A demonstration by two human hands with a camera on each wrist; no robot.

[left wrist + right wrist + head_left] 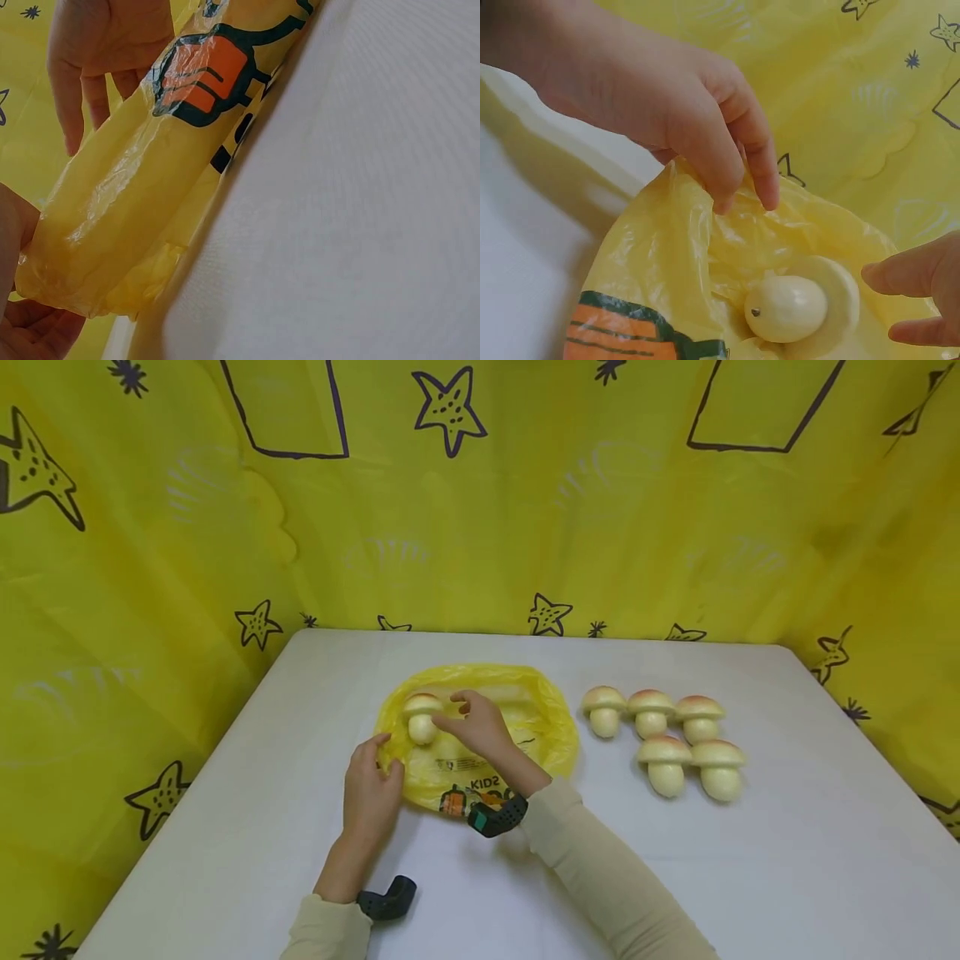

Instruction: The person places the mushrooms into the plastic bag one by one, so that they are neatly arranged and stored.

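Note:
A yellow plastic bag (pixel 465 764) with a printed front lies spread on the white table, its mouth wide and its rim raised. Inside, at its left side, sits one toy mushroom (pixel 422 727) with a pale stem and reddish-tan cap. My left hand (pixel 371 793) grips the bag's left rim, fingers on both sides of the film in the right wrist view. Over the bag's mouth, my right hand (pixel 480 727) has thumb and fingers spread beside the mushroom. In the right wrist view, the right fingertips (pixel 877 279) are apart from the mushroom's cap (pixel 836 300).
To the right of the bag stand several similar mushrooms in two rows, the back row (pixel 651 714) and the front row (pixel 666 767). A yellow star-patterned curtain (pixel 480 527) surrounds the white table (pixel 787 860). Dark wrist bands (pixel 498 816) sit on both wrists.

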